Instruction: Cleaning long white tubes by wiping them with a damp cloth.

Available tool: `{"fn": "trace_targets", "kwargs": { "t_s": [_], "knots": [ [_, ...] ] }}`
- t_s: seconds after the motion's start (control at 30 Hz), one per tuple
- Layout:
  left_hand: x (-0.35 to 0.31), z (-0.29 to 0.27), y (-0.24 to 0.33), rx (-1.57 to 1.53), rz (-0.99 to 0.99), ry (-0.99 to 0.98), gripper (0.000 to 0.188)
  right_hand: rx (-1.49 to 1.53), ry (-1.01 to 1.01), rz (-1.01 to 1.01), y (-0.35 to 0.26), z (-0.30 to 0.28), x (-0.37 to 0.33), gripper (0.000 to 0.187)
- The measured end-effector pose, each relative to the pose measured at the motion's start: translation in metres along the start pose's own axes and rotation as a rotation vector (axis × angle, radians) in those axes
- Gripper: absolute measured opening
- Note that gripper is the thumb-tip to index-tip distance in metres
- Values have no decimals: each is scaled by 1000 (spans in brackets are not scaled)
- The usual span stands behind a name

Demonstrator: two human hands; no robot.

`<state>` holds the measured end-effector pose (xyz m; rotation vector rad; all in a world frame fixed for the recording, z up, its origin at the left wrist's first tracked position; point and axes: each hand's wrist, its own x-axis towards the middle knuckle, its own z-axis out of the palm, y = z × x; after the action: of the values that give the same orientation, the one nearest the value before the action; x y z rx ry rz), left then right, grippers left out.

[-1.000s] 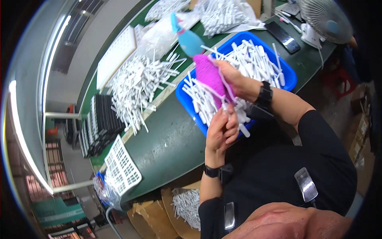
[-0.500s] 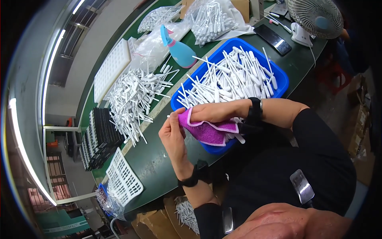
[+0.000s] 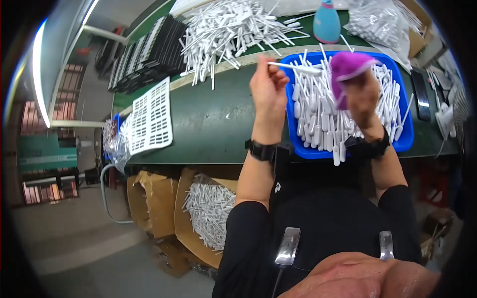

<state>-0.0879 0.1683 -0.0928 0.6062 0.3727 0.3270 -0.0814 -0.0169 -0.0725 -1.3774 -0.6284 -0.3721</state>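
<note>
My left hand (image 3: 270,89), raised over the table just left of the blue tub, pinches the thin end of a white plastic stick (image 3: 309,70). The stick lies roughly level, its wider rounded end pointing right over the tub. My right hand (image 3: 365,99), smeared by motion, is above the tub with a purple cloth (image 3: 348,69) bunched in its grip. The cloth has a pale edge and stands apart from the stick. Below both, the blue tub (image 3: 408,134) is heaped with similar white sticks (image 3: 323,119) with wide rounded ends.
Behind lie a loose pile of white sticks (image 3: 223,32) and a stack of black trays (image 3: 159,52). A white slotted rack (image 3: 151,116) rests at the left. A blue spray bottle (image 3: 326,24) and a phone (image 3: 420,94) are beyond the tub. Below stands a cardboard box (image 3: 181,226) of sticks.
The view has turned and shifted. My hands have moved apart: the cloth, earlier wrapped at my left fingers, is now lifted away to the right, and the stick shows bare in my left hand.
</note>
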Motion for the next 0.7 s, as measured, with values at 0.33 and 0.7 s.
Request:
{"fn": "trace_targets", "kwargs": {
  "t_s": [0.33,0.7],
  "knots": [
    [12,28,0,1116,78,-366,36,662,-43,470,14,-47,0,39],
    [98,-120,121,2276,268,364,40,619,91,703,21,-23,9,39]
  ]
}}
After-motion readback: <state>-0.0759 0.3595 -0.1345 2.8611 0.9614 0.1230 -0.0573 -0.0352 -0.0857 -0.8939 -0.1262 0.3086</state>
